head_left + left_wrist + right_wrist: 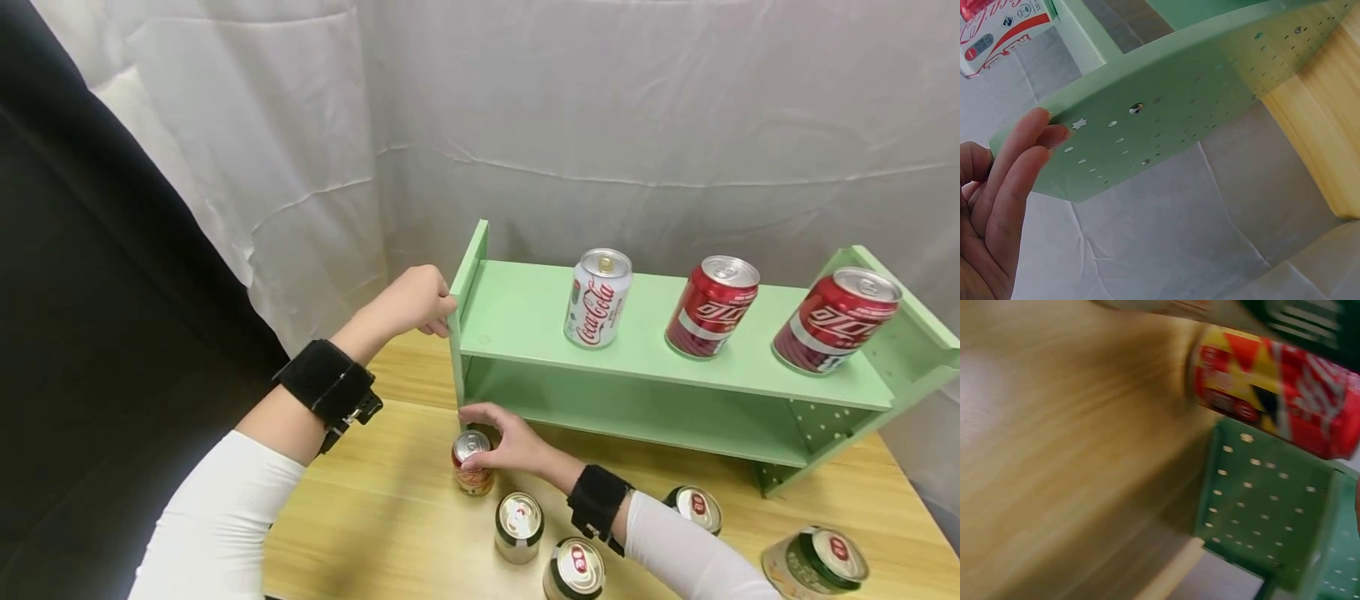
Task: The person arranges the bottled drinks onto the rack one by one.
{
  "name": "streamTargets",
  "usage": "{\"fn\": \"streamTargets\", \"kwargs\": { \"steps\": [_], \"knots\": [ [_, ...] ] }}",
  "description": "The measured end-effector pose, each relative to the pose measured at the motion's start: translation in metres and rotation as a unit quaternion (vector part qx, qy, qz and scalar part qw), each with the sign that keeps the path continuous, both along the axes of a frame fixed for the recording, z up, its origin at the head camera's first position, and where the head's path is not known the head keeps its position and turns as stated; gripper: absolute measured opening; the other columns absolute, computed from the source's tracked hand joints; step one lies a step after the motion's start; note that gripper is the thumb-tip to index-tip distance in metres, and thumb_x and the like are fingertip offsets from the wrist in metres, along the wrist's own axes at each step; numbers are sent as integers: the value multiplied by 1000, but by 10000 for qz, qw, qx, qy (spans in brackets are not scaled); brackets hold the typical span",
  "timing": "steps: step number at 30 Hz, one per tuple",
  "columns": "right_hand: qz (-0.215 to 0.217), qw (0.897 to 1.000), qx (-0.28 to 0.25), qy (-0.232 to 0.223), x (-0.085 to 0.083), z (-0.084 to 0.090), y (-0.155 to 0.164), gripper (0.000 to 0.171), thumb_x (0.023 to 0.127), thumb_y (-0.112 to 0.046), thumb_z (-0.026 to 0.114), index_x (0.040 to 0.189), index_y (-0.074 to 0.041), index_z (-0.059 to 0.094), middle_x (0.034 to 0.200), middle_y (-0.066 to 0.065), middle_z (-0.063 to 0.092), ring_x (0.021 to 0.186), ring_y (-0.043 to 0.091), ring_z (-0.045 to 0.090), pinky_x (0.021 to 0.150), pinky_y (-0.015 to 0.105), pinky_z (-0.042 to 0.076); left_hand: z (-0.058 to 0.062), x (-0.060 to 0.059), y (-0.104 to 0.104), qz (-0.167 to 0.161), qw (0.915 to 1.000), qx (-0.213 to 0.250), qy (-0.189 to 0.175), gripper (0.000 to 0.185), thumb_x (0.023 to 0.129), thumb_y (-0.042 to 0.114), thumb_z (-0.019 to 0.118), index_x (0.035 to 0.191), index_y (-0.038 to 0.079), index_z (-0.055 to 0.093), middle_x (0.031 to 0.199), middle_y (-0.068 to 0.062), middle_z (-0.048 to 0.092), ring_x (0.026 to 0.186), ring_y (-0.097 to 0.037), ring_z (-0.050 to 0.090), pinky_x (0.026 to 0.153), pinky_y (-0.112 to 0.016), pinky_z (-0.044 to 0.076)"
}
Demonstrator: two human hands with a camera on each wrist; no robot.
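Note:
My left hand (416,302) grips the upper left edge of a green two-tier shelf (517,317). In the left wrist view its fingers (1013,187) lie against the perforated side panel, with the thumb round the edge. My right hand (513,443) arches over a red soda can (472,475) standing on the table by the shelf's lower left corner. The thumb overlaps the can's top, and the index finger extends behind it with a gap. In the right wrist view, red and yellow printing shows on this can, and only a sliver of finger appears at the right edge.
A white Coca-Cola can (598,300) and two dark red cans, one in the middle (711,308) and one at the right end (836,323), stand on the upper tier. Several green-and-beige cans (519,529) stand on the wooden table (360,508). Grey cloth (637,125) hangs behind.

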State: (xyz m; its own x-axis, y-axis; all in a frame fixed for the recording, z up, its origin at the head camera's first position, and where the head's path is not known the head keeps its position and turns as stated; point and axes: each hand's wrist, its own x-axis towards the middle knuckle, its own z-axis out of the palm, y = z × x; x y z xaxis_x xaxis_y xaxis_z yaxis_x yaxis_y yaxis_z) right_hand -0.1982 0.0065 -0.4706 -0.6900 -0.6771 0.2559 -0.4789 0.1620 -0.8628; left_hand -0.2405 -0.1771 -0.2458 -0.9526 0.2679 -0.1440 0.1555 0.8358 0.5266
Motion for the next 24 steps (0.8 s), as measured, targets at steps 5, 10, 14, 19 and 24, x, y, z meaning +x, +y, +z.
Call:
{"fn": "streamTargets", "kwargs": {
  "steps": [5, 10, 14, 19, 24],
  "knots": [
    [-37, 9998, 135, -135, -7, -23, 1, 71, 68, -13, 84, 128, 3, 50, 124, 19, 59, 117, 32, 56, 102, 44, 44, -2, 1, 0, -4, 9997, 197, -140, 35, 91, 8, 43, 56, 10, 45, 74, -10, 72, 67, -17, 70, 67, -32, 59],
    [-30, 9998, 200, 56, -13, -41, -4, 73, 66, -21, 86, 127, -2, 52, 122, 14, 62, 111, 25, 59, 98, 34, 48, -1, 2, -2, 94, 9996, 239, -127, 32, 90, 8, 43, 59, 7, 52, 70, -8, 71, 65, -16, 70, 65, -31, 59],
    [-86, 9986, 461, 240, -13, -50, -7, 77, 62, -26, 88, 127, -7, 52, 123, 10, 61, 108, 19, 59, 94, 29, 48, 0, 2, -2, 120, 9995, 231, -168, 31, 91, 10, 44, 63, 6, 55, 71, -9, 72, 65, -17, 70, 63, -29, 59],
    [40, 9973, 668, 316, -13, -55, -10, 82, 60, -26, 90, 128, -5, 50, 123, 11, 60, 106, 20, 60, 91, 28, 50, -3, 0, -2, 114, 9994, 252, -183, 29, 91, 10, 45, 66, 4, 58, 74, -10, 72, 66, -17, 70, 64, -30, 59],
    [192, 9961, 823, 250, -14, -61, -9, 82, 60, -23, 90, 129, -4, 48, 121, 9, 60, 106, 17, 59, 90, 25, 50, -3, 0, -1, 98, 9993, 296, -193, 28, 91, 9, 45, 68, 3, 60, 75, -11, 72, 66, -18, 70, 64, -31, 60]
  ]
}}
